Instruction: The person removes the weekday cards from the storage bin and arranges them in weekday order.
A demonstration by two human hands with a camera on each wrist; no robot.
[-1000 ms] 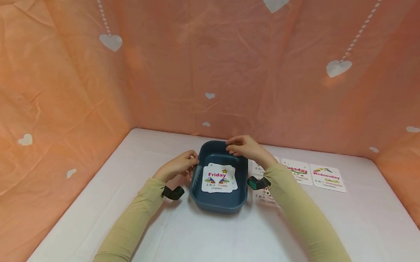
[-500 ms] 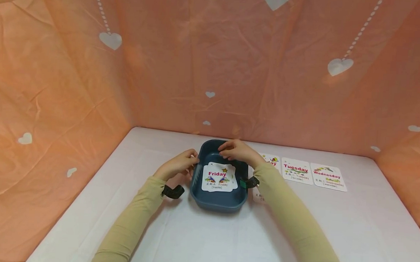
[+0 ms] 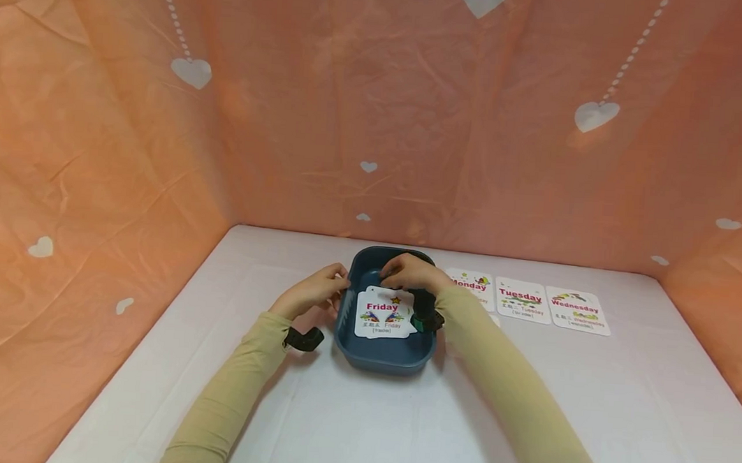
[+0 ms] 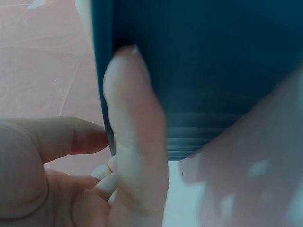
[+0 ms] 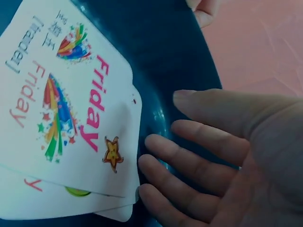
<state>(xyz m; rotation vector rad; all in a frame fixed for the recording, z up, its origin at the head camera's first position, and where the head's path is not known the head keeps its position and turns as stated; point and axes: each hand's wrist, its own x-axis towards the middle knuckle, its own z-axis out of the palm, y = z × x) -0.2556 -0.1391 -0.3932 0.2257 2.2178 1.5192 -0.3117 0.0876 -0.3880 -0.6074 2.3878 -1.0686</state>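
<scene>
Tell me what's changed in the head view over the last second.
The right hand moved left and down, from the far rim of the blue bin to the far edge of the Friday card, without gripping it. The Monday card, earlier mostly covered, now shows. The left hand still pinches the bin's left wall; bin and cards stayed put.
</scene>
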